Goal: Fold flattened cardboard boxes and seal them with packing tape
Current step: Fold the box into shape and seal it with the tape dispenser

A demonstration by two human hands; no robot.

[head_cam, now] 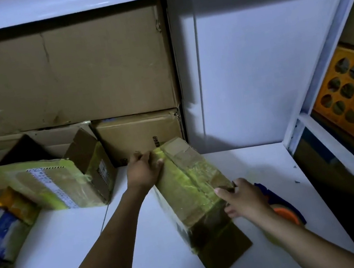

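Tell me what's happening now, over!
Left hand grips box, far end. Right hand holds its right side. Top taped, near flap open. Tape gun behind right hand.

The cardboard box at the centre is matt brown board, its top and sides wrapped in glossy, wrinkled yellowish tape that catches the light. At 9 o'clock a second taped box shows the same shiny film over dull card, with a white paper label. The cartons at 11 o'clock are bare, matt and creased. The table is smooth white with a soft sheen. At 4 o'clock the tape dispenser looks like blue and orange plastic.
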